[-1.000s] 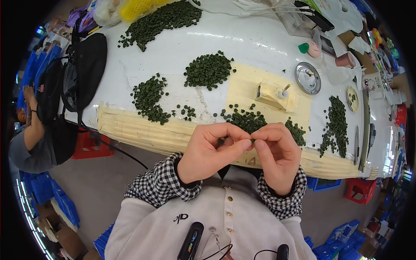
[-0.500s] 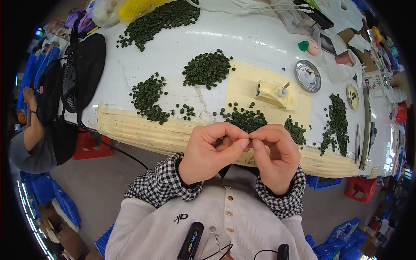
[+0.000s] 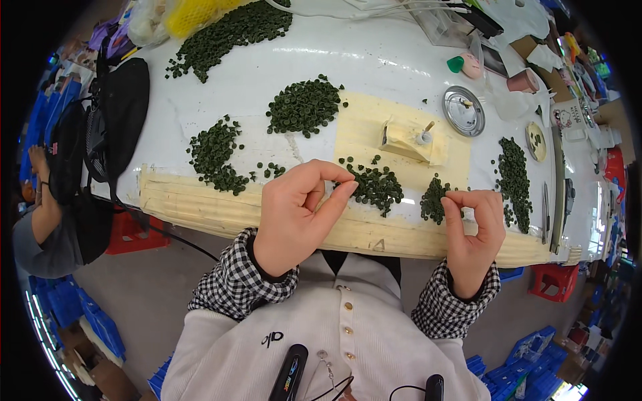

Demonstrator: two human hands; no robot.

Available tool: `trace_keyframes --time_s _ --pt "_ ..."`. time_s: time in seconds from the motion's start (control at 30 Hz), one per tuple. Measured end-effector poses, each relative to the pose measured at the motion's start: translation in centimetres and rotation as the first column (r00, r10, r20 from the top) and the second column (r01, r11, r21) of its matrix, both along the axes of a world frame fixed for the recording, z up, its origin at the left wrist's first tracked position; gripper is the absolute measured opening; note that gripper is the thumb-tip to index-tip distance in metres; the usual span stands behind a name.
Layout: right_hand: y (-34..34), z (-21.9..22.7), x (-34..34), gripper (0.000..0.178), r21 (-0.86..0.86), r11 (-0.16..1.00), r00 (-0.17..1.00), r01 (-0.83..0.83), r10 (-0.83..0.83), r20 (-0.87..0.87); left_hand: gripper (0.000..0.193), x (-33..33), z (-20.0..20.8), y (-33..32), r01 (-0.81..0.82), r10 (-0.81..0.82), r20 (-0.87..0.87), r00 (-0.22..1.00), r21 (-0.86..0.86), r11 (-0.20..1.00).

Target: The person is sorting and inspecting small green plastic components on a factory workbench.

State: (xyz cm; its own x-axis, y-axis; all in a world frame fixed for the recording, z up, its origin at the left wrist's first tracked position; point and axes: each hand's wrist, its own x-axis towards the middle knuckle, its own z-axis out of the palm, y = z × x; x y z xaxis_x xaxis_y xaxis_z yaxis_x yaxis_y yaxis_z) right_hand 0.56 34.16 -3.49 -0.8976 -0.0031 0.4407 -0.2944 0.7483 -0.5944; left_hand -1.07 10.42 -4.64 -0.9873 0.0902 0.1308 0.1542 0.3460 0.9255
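Observation:
My left hand is closed in a pinch, thumb and forefinger meeting at the left edge of a middle pile of small dark green cup-shaped pieces. What is between those fingertips, if anything, is too small to tell. My right hand also pinches, its fingertips at the right edge of a smaller pile of green pieces; anything held there is hidden. Behind the middle pile stands a block wrapped in cream tape, with a short upright peg on top.
More green heaps lie at left, centre, far left and right. A round metal dish and tweezers lie on the right. A black bag hangs at the table's left end; a person's arm shows beyond.
My hands, together at the fingertips before, have parted. The left has moved left and up to the middle pile's edge; the right has moved right to the smaller pile.

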Motion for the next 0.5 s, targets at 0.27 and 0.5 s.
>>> trace_keyframes --time_s 0.27,0.5 --pt "-0.5 -0.4 0.1 0.013 0.179 0.980 0.993 -0.086 0.070 0.096 0.023 0.0 0.9 -0.8 -0.323 -0.232 0.445 0.865 0.848 0.421" --pt "-1.4 -0.1 0.1 0.014 0.299 0.952 0.989 -0.064 0.021 0.147 0.023 0.2 1.2 -1.4 -0.311 -0.338 0.409 0.847 0.899 0.309"
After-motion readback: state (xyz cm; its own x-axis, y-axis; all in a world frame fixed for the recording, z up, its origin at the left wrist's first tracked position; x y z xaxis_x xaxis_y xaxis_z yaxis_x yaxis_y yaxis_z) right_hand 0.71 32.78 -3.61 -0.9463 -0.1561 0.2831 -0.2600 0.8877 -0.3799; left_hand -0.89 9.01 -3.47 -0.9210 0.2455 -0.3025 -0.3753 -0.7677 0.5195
